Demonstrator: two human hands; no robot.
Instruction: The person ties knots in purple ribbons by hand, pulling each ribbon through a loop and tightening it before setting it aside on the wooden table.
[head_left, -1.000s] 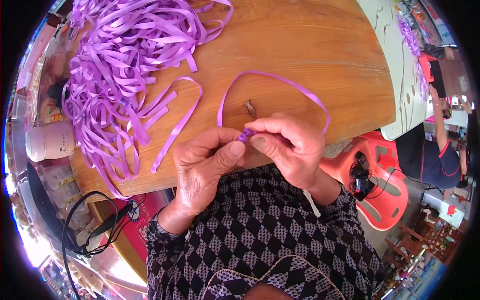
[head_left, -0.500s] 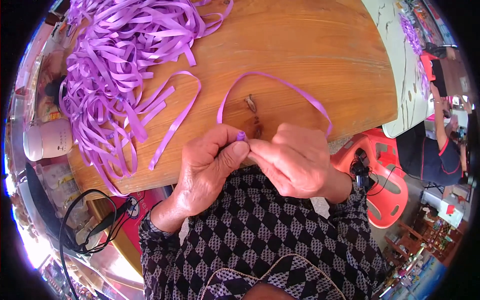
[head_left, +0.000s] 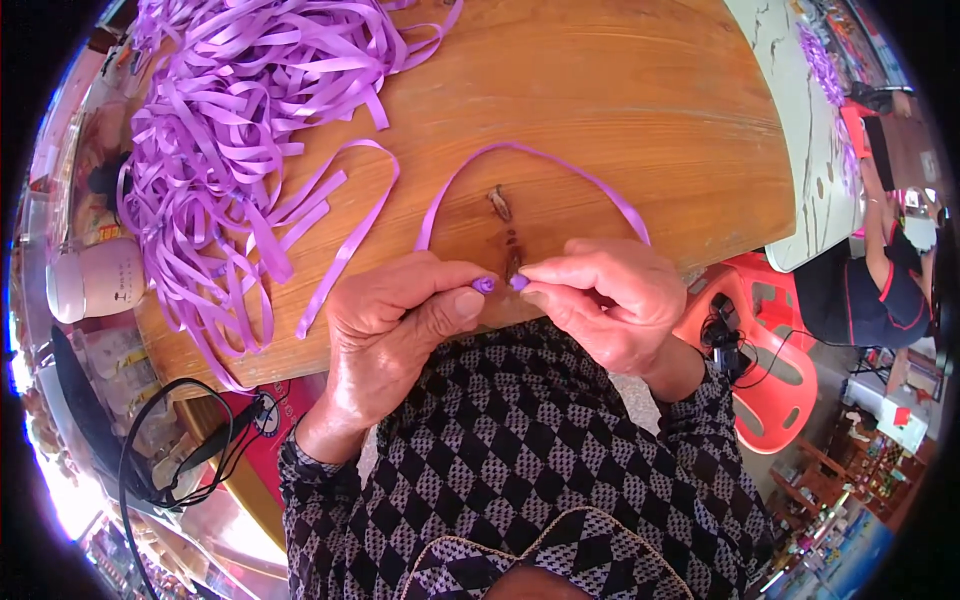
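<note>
Over the near edge of the wooden table, my left hand (head_left: 395, 325) pinches a small rolled bud of purple ribbon (head_left: 484, 285) between thumb and index finger. Just right of it, a small gap away, my right hand (head_left: 612, 300) pinches a purple ribbon end (head_left: 519, 282). A single purple ribbon (head_left: 520, 147) arches across the table from one hand to the other. How it passes through the fingers is hidden. At the left lies a large tangled heap of purple ribbons (head_left: 230, 110), with a few loose strands trailing toward my left hand.
Beneath my hands is the wooden table (head_left: 620, 90); a white marbled table (head_left: 815, 190) adjoins it at right. A red plastic chair (head_left: 765, 365) stands nearby, with a person in dark clothes (head_left: 880, 295) beyond. At left are a pinkish jar (head_left: 110, 275) and black cables (head_left: 175, 480).
My hands have drawn apart, the left moving left and the right shifting slightly right. A purple ribbon end now shows in my right fingertips. The ribbon's arch has shifted slightly left.
</note>
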